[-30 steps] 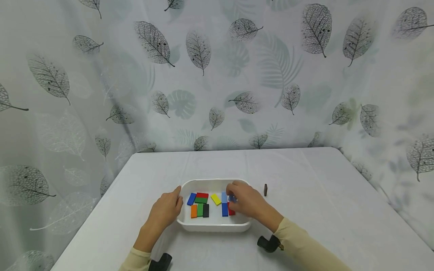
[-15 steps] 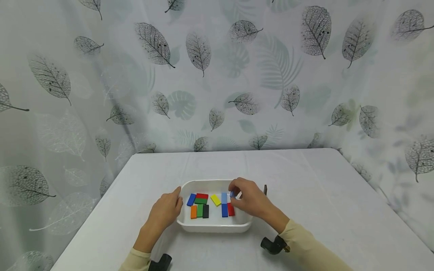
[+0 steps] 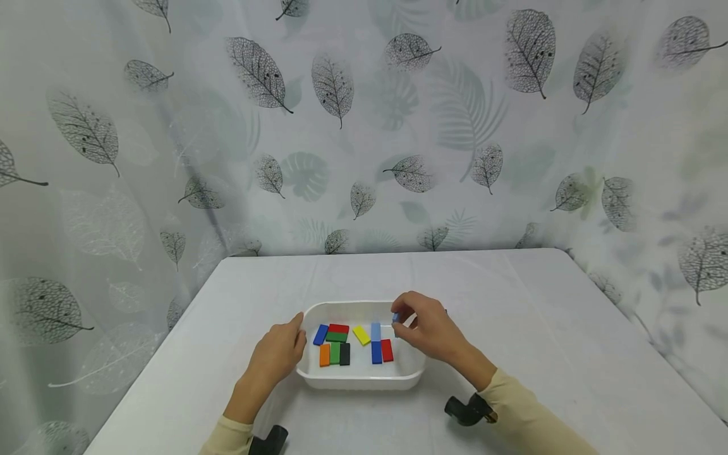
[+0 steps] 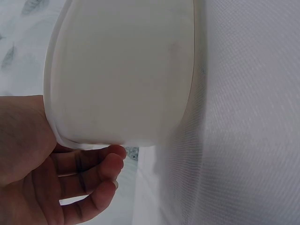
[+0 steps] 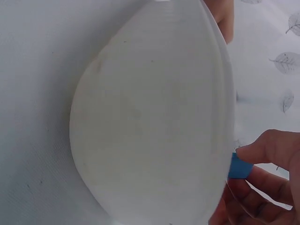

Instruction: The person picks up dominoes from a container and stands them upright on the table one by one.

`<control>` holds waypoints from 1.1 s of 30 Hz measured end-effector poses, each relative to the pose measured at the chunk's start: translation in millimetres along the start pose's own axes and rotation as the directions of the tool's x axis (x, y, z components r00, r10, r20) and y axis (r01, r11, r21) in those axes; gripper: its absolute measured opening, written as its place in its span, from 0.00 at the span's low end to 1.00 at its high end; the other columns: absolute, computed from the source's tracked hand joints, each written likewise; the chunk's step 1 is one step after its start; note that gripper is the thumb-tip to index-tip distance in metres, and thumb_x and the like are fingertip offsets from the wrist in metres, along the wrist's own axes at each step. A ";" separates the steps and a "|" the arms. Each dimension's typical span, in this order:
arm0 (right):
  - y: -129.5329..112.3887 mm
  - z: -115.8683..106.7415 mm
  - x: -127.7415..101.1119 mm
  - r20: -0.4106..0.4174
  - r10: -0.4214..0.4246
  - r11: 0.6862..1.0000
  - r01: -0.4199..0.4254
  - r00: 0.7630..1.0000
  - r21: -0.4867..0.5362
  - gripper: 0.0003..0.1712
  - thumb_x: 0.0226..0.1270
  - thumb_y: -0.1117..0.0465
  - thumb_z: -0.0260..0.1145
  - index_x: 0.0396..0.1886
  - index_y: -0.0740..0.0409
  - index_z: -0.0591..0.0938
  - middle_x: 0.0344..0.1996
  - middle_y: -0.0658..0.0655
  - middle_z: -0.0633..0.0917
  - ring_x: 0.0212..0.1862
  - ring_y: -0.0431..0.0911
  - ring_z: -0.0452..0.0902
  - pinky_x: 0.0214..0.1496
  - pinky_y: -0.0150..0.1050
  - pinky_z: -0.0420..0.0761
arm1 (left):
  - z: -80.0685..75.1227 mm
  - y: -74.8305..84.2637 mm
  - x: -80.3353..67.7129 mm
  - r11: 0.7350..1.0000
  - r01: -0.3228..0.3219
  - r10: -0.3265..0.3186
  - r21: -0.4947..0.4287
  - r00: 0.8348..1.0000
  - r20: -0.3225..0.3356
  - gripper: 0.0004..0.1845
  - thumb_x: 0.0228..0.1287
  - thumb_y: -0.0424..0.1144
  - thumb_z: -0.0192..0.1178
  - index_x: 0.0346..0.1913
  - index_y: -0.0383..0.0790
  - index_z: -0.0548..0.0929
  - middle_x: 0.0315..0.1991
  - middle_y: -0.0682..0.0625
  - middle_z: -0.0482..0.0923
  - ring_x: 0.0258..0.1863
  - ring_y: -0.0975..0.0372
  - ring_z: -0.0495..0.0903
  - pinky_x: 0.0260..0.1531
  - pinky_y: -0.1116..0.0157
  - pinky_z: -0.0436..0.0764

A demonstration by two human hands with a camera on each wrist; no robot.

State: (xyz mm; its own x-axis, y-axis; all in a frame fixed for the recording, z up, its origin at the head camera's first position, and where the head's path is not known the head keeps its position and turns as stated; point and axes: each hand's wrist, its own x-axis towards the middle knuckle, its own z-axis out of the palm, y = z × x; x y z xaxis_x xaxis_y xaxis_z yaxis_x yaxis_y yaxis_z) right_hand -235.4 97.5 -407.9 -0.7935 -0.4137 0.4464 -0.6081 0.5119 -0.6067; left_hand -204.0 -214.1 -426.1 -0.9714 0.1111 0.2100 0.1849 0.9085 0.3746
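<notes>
A white tray (image 3: 359,382) stands on the table, and my left hand (image 3: 275,352) grips its left rim. In the left wrist view, the fingers (image 4: 101,171) curl against the outside of the tray wall. My right hand (image 3: 430,328) pinches a light blue block (image 5: 240,168) between thumb and fingers, over the tray's right end. Inside the tray, a light blue block (image 3: 376,331), a blue block (image 3: 376,352) and a red block (image 3: 387,350) lie together at the right. A yellow block (image 3: 361,335) lies slanted at the middle.
On the tray's left side lie several more blocks, among them an orange block (image 3: 325,355), a black block (image 3: 345,354) and a blue block (image 3: 321,334). A white cloth covers the table (image 3: 512,303). Behind it hangs a leaf-print curtain (image 3: 364,126).
My right hand has lifted the light blue block from beside the red one and moved it up and slightly right. A small dark upright piece is now mostly hidden behind that hand. The left hand stays.
</notes>
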 end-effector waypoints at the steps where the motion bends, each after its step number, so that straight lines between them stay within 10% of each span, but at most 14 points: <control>1: -0.1 -1.1 -0.2 -0.005 0.003 1.000 -0.003 1.000 0.003 0.15 0.60 0.71 0.76 0.45 0.56 0.84 0.37 0.48 0.84 0.39 0.46 0.83 0.41 0.45 0.88 | -0.1 0.0 -0.1 1.000 0.001 -0.001 -0.001 1.000 0.001 0.23 0.74 0.32 0.60 0.66 0.22 0.76 0.45 0.35 0.86 0.24 0.59 0.75 0.20 0.67 0.78; 33: 18.8 -44.9 -7.2 -0.111 0.008 1.000 -0.010 0.994 -0.016 0.17 0.58 0.71 0.78 0.46 0.59 0.84 0.38 0.50 0.85 0.40 0.46 0.84 0.41 0.43 0.88 | -0.6 1.5 -0.4 1.000 -0.013 0.013 0.025 1.000 -0.007 0.23 0.74 0.32 0.61 0.66 0.22 0.76 0.49 0.33 0.85 0.26 0.58 0.77 0.24 0.65 0.82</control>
State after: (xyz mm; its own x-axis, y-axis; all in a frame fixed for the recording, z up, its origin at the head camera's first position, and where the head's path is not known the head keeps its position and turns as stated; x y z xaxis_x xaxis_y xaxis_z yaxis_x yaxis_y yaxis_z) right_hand -242.2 143.9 -393.0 -0.7958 -0.3233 0.5121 -0.6008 0.5282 -0.6001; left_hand -203.3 -213.0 -425.2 -0.9678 0.1205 0.2209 0.1938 0.9170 0.3488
